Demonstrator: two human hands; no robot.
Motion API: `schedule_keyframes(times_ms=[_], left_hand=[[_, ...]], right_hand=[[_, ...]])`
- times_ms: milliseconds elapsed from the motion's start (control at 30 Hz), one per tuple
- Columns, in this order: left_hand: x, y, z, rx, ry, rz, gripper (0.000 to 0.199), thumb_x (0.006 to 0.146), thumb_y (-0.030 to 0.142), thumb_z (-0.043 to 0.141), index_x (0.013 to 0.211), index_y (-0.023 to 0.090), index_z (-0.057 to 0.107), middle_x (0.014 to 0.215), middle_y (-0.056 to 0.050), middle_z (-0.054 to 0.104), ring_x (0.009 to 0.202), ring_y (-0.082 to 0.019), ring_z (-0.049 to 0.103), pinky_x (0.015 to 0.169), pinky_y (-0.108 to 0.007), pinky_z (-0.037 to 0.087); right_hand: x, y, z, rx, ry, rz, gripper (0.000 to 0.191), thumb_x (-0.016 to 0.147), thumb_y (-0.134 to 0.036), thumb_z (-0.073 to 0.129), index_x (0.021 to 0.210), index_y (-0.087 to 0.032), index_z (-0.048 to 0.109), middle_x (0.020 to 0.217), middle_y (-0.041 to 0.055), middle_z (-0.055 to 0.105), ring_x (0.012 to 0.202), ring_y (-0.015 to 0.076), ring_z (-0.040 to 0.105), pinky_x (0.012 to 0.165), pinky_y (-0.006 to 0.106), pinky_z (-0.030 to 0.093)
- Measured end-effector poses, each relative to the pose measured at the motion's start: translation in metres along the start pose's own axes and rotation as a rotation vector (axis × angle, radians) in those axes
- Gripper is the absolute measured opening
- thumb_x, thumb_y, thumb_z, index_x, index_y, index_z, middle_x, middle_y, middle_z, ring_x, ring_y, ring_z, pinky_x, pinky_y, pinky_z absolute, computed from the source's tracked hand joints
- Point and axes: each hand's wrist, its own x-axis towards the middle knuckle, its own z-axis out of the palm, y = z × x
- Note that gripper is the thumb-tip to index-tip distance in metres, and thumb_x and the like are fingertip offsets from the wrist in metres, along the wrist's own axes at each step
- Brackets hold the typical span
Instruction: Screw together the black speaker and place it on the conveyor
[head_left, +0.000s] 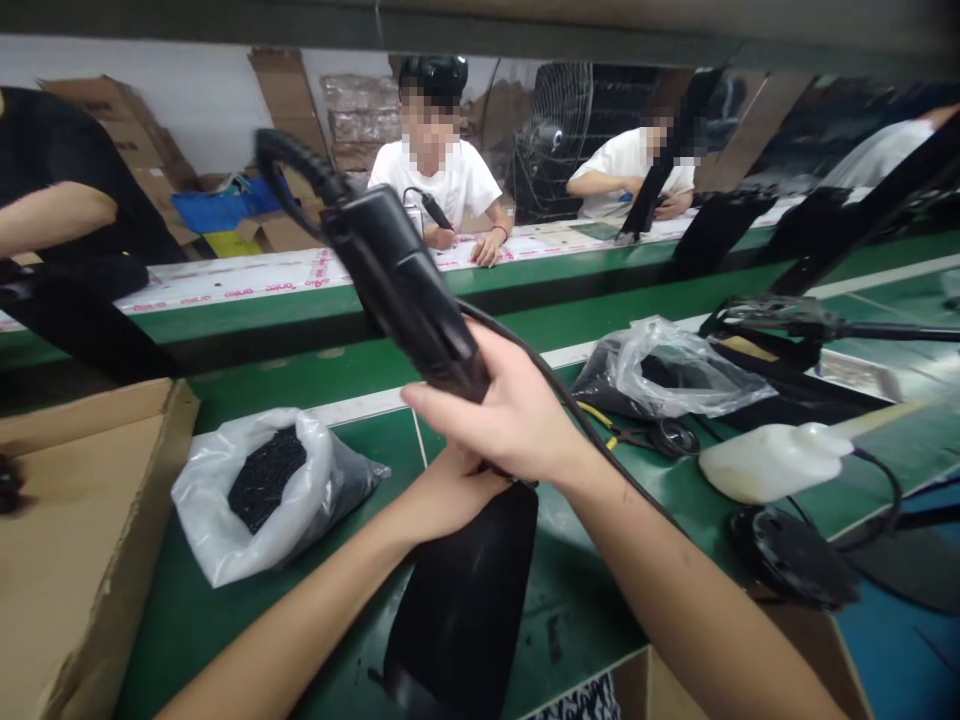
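Note:
My right hand [517, 400] is wrapped round a black corded power tool, apparently an electric screwdriver [412, 290]. It is tilted, with its cable end up and to the left; its lower end is hidden by my hands. Just below, my left hand [469, 485] grips the upper end of a long black plastic part [469, 600], its fingers mostly hidden. The part hangs down toward me over the green bench [585, 590]. To the left stands an open clear bag of small black screws [270, 480].
A cardboard box [82, 530] lies at left, another box [810, 650] at lower right. At right are a second plastic bag [667, 370], yellow-handled pliers [622, 432] and a white squeeze bottle [772, 460]. Across the bench, several people work at a white-covered table [247, 275].

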Motion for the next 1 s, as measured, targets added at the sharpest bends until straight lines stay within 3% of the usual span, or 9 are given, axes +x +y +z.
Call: schedule_keyframes(times_ms=[133,300,400,600,700,800,900,1000], left_hand=[[0.003,-0.008,-0.010,0.020,-0.068,-0.003,0.026,0.093,0.037,0.056,0.092,0.013,0.063,0.090,-0.003,0.064,0.086,-0.018,0.062,0.081,-0.038,0.051],[0.000,-0.025,-0.028,-0.114,-0.076,-0.022,0.027,0.091,0.040,0.057,0.085,0.013,0.058,0.071,0.003,0.055,0.058,-0.009,0.052,0.057,-0.025,0.046],[-0.004,-0.033,-0.033,-0.220,-0.073,-0.021,0.028,0.092,0.041,0.055,0.090,0.014,0.058,0.072,0.003,0.055,0.057,-0.009,0.052,0.055,-0.024,0.046],[-0.001,-0.037,-0.038,-0.264,-0.043,-0.045,0.032,0.089,0.046,0.054,0.094,0.015,0.058,0.091,-0.004,0.062,0.081,-0.017,0.060,0.074,-0.034,0.049],[0.001,-0.024,-0.041,-0.161,-0.005,-0.054,0.027,0.087,0.038,0.056,0.106,0.018,0.059,0.103,-0.005,0.063,0.096,-0.022,0.060,0.084,-0.034,0.045],[-0.001,0.003,-0.042,0.038,0.018,-0.022,0.032,0.086,0.026,0.057,0.118,0.026,0.059,0.120,-0.004,0.056,0.113,-0.024,0.051,0.097,-0.034,0.036],[-0.007,0.032,-0.030,0.280,0.010,-0.007,0.018,0.085,0.017,0.053,0.089,0.024,0.069,0.108,-0.004,0.058,0.111,-0.026,0.047,0.102,-0.037,0.026],[-0.017,0.045,-0.010,0.468,0.056,-0.048,0.007,0.083,0.022,0.057,0.077,0.022,0.060,0.087,-0.004,0.056,0.093,-0.028,0.046,0.091,-0.041,0.027]], right_hand=[[-0.001,0.003,-0.031,0.285,0.086,0.097,0.033,0.095,-0.039,0.055,0.102,-0.013,0.037,0.063,-0.0024,0.038,0.044,0.0081,0.037,0.037,0.015,0.035],[-0.006,0.012,-0.061,0.501,0.205,0.049,0.044,0.085,-0.040,0.060,0.098,-0.016,0.025,0.060,-0.0060,0.028,0.043,0.0051,0.026,0.036,0.010,0.031],[-0.012,0.014,-0.053,0.540,0.209,0.021,0.041,0.087,-0.038,0.058,0.099,-0.017,0.025,0.060,-0.0058,0.030,0.043,0.0064,0.028,0.036,0.012,0.034],[-0.021,-0.003,-0.028,0.620,0.157,-0.026,0.034,0.090,-0.035,0.053,0.098,-0.017,0.024,0.061,-0.0059,0.035,0.042,0.0080,0.031,0.036,0.014,0.036],[-0.020,-0.002,-0.033,0.666,0.171,-0.033,0.036,0.090,-0.034,0.057,0.098,-0.017,0.026,0.060,-0.0061,0.034,0.042,0.0070,0.030,0.037,0.013,0.036],[-0.017,0.006,-0.042,0.724,0.194,-0.020,0.038,0.088,-0.034,0.060,0.097,-0.017,0.027,0.059,-0.0064,0.032,0.041,0.0061,0.028,0.037,0.012,0.034],[-0.015,0.016,-0.047,0.750,0.194,0.009,0.040,0.086,-0.034,0.061,0.095,-0.017,0.026,0.059,-0.0064,0.031,0.042,0.0061,0.028,0.036,0.012,0.033],[-0.014,0.021,-0.049,0.811,0.202,0.042,0.041,0.084,-0.032,0.063,0.094,-0.016,0.026,0.060,-0.0067,0.030,0.043,0.0054,0.028,0.037,0.011,0.034]])
